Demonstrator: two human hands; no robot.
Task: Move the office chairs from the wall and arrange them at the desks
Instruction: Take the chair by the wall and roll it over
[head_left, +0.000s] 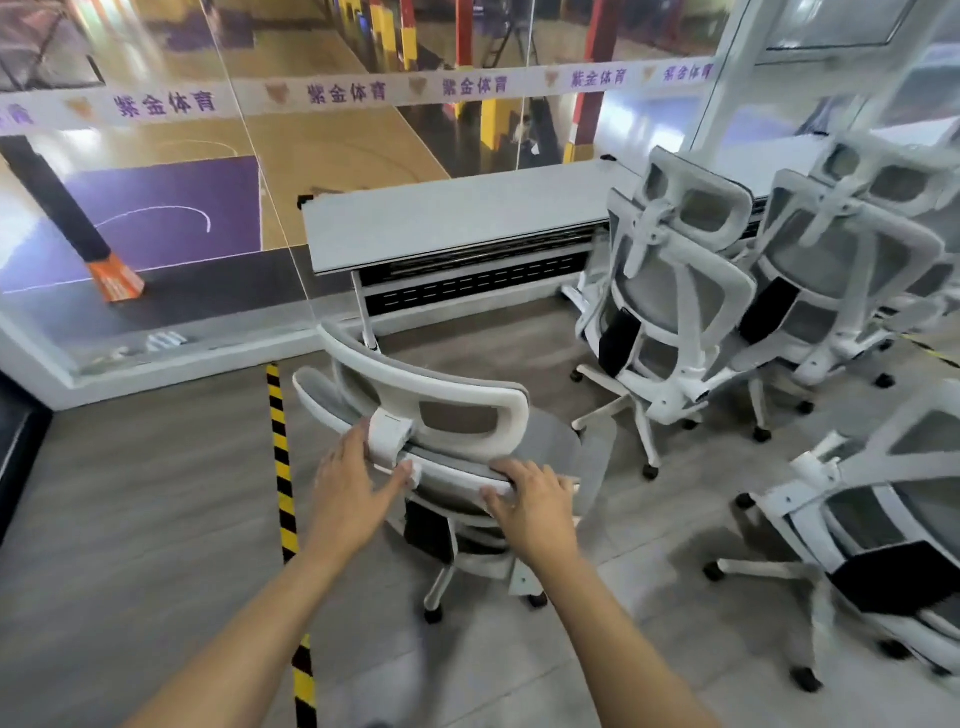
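A white office chair with grey mesh (447, 410) stands right in front of me, its back toward me, facing the white desk (457, 223). My left hand (353, 483) rests on the left of the backrest's top edge, beside the headrest bracket, fingers spread. My right hand (535, 504) curls over the same edge further right. Two more chairs (670, 291) (852, 254) are pushed up to the desk on the right. Another chair (883, 525) stands loose at the right edge.
A glass wall (156, 208) runs behind the desk, overlooking a sports court. Yellow-black hazard tape (283, 467) crosses the grey floor left of my chair. A white frame post (727, 73) rises at the desk's far right.
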